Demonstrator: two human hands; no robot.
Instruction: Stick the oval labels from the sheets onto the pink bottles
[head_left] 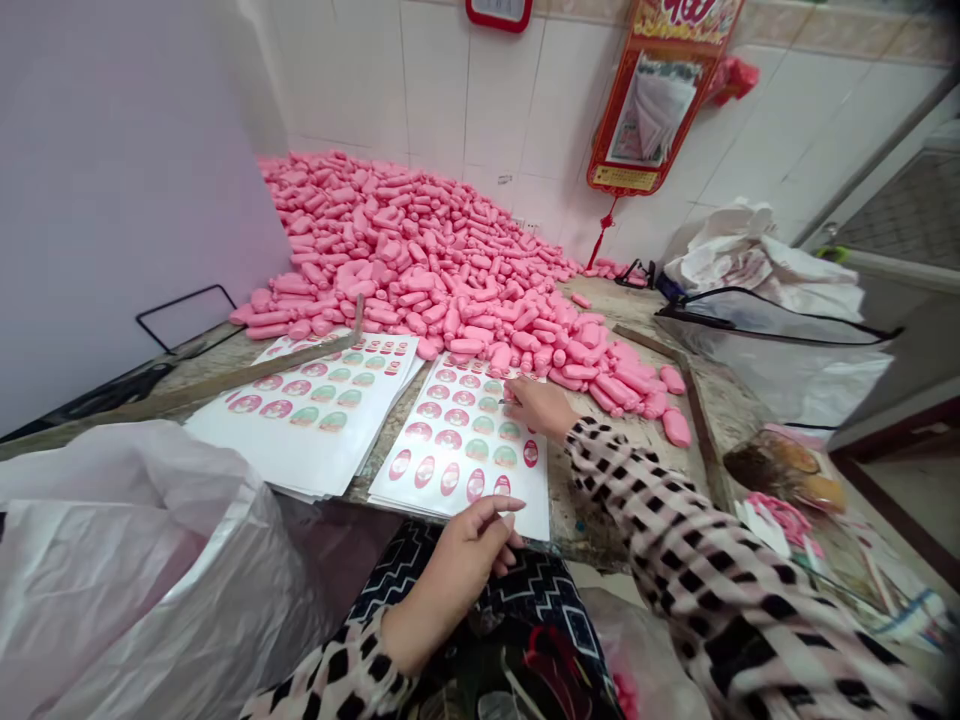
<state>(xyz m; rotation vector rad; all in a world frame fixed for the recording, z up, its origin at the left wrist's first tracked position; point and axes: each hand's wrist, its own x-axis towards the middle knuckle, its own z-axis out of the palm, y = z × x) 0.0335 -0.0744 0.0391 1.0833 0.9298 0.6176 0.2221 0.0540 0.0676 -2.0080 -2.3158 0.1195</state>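
My right hand (545, 408) reaches over the upper right part of a sticker sheet (461, 425), its fingertips pinched down close to the stickers. A small dark sliver shows at those fingertips, too small to name. The sheet carries rows of pink and green oval stickers and lies on others. Over its lower edge hovers my left hand (469, 550), fingers loosely bent, forefinger and thumb apart, with nothing visible between them. Just beyond the sheet, a large heap of pink plastic bottle-shaped pieces (420, 250) rises against the wall.
Another stack of sticker sheets (300, 450) lies left, crossed by a wooden strip (285, 362). A white sack (150, 560) bulges at lower left. A wooden edging (701, 420) bounds the heap at right, near a clear zipped bag (780, 345). Clutter (795, 490) covers the right side.
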